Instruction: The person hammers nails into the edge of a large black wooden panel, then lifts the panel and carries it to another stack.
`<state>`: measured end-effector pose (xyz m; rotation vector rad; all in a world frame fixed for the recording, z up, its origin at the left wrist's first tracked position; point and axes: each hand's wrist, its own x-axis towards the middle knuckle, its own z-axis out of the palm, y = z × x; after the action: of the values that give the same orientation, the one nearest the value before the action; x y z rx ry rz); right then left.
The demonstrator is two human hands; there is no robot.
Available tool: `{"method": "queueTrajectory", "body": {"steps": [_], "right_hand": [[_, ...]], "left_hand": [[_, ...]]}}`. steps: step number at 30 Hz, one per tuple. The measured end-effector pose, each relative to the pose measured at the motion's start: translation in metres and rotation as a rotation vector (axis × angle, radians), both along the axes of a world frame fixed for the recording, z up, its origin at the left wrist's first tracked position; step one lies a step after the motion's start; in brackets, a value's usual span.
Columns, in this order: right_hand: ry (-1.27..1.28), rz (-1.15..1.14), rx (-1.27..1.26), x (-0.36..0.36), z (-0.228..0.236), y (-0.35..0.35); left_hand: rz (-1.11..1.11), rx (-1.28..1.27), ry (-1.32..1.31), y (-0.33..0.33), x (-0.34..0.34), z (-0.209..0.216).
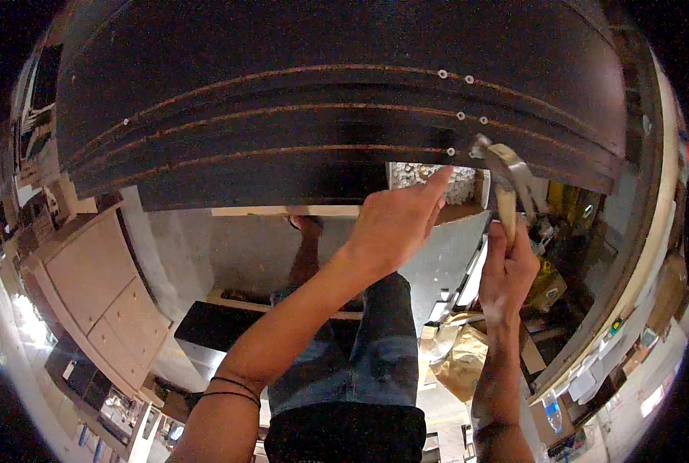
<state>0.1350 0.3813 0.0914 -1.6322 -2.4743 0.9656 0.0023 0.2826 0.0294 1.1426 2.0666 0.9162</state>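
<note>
My left hand (398,224) reaches across to the boards' near edge, index finger stretched out and the other fingers curled, partly hidden. Its fingertip is just below a small white round plug (451,152) on the edge of a dark board (282,179). A hammer (506,199) is in my right hand (508,266), which is closed around its handle; the metal head is raised beside the plug, slightly blurred. Under the edge, an open box (485,189) holds many small white pieces. More white plugs (461,116) sit in pairs along the edges of the boards behind.
Several dark boards (344,38) with rough brown edges fill the far side. A pale drawer cabinet (97,285) stands at the left. Crumpled brown paper (464,359) and clutter lie on the right, with a plastic bottle (553,413) at the lower right.
</note>
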Motion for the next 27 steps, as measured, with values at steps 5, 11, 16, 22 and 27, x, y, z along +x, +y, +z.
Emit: {"method": "queueTrajectory", "body": {"steps": [5,11,16,22,27], "right_hand": [[-0.196,0.186,-0.040,-0.005,-0.014,-0.009],[0.073,-0.006,0.144,-0.004,-0.002,0.004],[-0.167,0.029,0.097,-0.016,-0.012,0.028],[0.040,-0.056,0.182,-0.011,-0.009,0.024],[-0.029,0.014,0.149,-0.013,-0.015,0.026]], "left_hand": [[0.288,0.046,-0.665,-0.036,0.009,-0.015],[0.497,0.028,-1.183,-0.068,0.014,-0.007],[0.486,-0.067,-1.249,-0.087,0.013,-0.003],[0.524,-0.061,-1.332,-0.115,0.005,-0.002],[0.576,-0.054,-1.287,-0.126,-0.011,0.004]]}}
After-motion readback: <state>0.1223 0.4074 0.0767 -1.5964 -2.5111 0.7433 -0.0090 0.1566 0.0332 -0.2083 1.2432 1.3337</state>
